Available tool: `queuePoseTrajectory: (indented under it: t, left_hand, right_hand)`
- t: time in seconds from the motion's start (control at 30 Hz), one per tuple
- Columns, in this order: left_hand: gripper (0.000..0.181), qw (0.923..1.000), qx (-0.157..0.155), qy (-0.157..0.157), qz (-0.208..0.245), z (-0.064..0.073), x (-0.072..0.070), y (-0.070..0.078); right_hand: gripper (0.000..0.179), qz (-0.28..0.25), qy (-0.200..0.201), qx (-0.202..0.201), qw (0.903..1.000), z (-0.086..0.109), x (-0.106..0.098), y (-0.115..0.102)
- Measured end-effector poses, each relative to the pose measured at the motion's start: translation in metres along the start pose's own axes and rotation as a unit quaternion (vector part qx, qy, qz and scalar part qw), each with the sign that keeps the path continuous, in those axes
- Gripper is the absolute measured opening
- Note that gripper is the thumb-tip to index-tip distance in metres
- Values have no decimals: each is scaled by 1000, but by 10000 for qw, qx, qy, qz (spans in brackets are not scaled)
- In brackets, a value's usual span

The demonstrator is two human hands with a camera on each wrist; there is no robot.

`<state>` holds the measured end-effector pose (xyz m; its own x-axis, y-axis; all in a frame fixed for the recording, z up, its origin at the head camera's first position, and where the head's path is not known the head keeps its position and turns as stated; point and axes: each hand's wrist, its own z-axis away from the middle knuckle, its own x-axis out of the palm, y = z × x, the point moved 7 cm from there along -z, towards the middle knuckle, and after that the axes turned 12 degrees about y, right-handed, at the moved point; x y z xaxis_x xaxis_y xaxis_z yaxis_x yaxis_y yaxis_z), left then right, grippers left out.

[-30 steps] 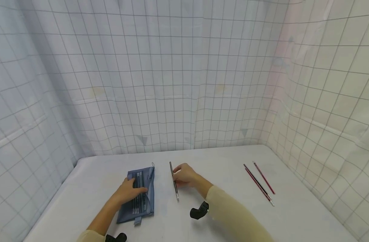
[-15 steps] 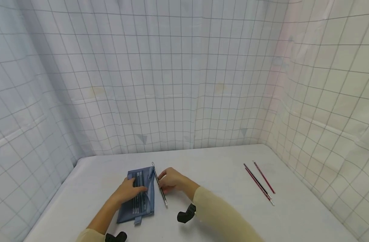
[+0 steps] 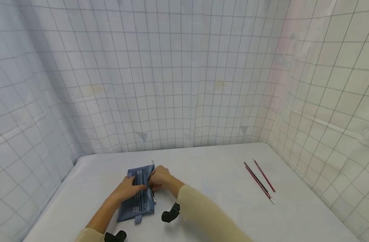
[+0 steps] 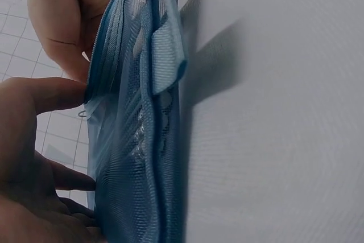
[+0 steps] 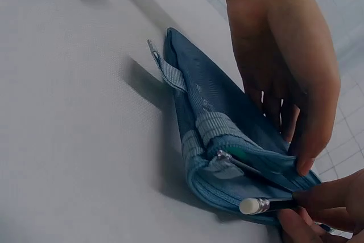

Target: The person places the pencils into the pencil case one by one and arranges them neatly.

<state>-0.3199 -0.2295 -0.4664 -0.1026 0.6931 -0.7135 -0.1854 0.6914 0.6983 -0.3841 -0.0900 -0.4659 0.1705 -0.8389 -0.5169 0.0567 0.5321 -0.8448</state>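
Observation:
A blue mesh pencil case (image 3: 128,211) lies on the left half of the white table, with several slim pencils showing through its mesh. My left hand (image 3: 126,191) holds the upper layer of the case, thumb along the unzipped edge and fingers over the mesh. At the case's right side my right hand (image 3: 160,176) pinches a black pencil (image 5: 273,204) with a white eraser (image 5: 248,206). In the right wrist view this pencil lies along the gaping zip opening (image 5: 227,189), eraser end toward the case's corner. Its far end is hidden by the right fingers.
To the right on the table (image 3: 208,215) lie a black pencil (image 3: 257,178) and a red pencil (image 3: 257,182) side by side, with another red pencil (image 3: 264,175) beside them. A grid-patterned white curtain (image 3: 184,84) stands behind and along both sides.
My right hand has carried the black pencil leftward across the table to the opening of the pencil case. The left hand has stayed on the case.

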Motion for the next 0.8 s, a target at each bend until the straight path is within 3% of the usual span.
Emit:
queuePoseTrajectory:
  t: [0.13,0.27,0.4,0.53,0.73,0.8]
  left_hand:
    - [96,10000,44,-53,46,-1,-2,2]
    - [98,9999,85,-103,13,-1,-4,3]
    - [101,9999,40,-133,-27,-2,-5,1]
    - [101,9999,-30,-141,-33,-3,-5,-1]
    - [99,9999,-12,-109,-34,-4,-3,-3]
    - [99,9999,42,-85,-71,-4,-3,-3]
  right_hand:
    - [13,377,320,-93,9987,-3,4,-4]
    - [15,349,394,-30,9986,-4,7,-7]
    - [18,-651,-98,131,9977,-3,14,-7]
    - [19,-1699,-739,325,9822,-3,20,-1]
    - [8,-1834,-1069,396,9764,-7,7,5]
    - [14,-1770,-1094,421,9772,-7,0,6]
